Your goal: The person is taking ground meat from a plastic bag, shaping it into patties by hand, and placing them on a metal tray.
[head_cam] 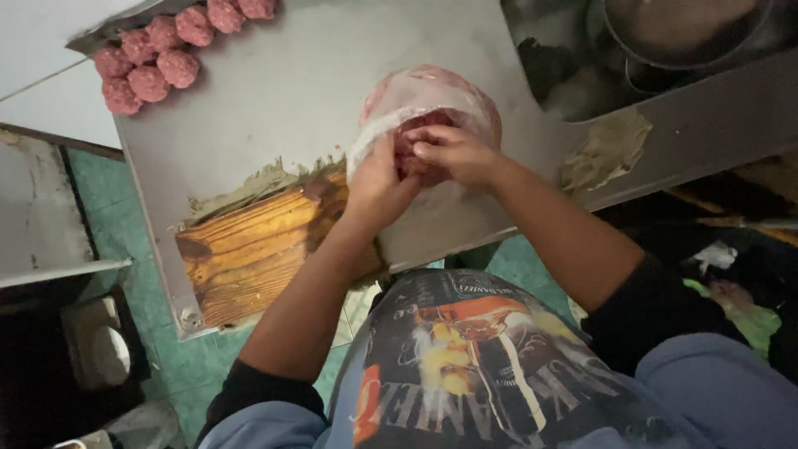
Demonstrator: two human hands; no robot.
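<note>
Grey metal surface [274, 100] runs over a green tiled floor [166, 357], with a wooden board [249, 249] at its near edge and a sink basin [598, 58] holding a metal bowl [682, 25] at the far right. Row of pink meatballs [158, 58] sits at the far left corner, well apart from the hands. Plastic bag of minced meat [432, 108] rests mid-surface, mouth toward the person. Left hand [378, 187] grips the bag's near rim, fingers closed on the plastic. Right hand [453, 154] is inside the opening, fingertips pinched on red mince; exact grip partly hidden.

Risks, judged: thin plastic could tear or slide if the pull is hard, since only one hand anchors it. Sticky mince may drop on the surface or the board. Bag lies fairly near the front edge, so a tug toward the body could drag it off. Crumpled rag [607, 150] beside the sink is near the right forearm.
</note>
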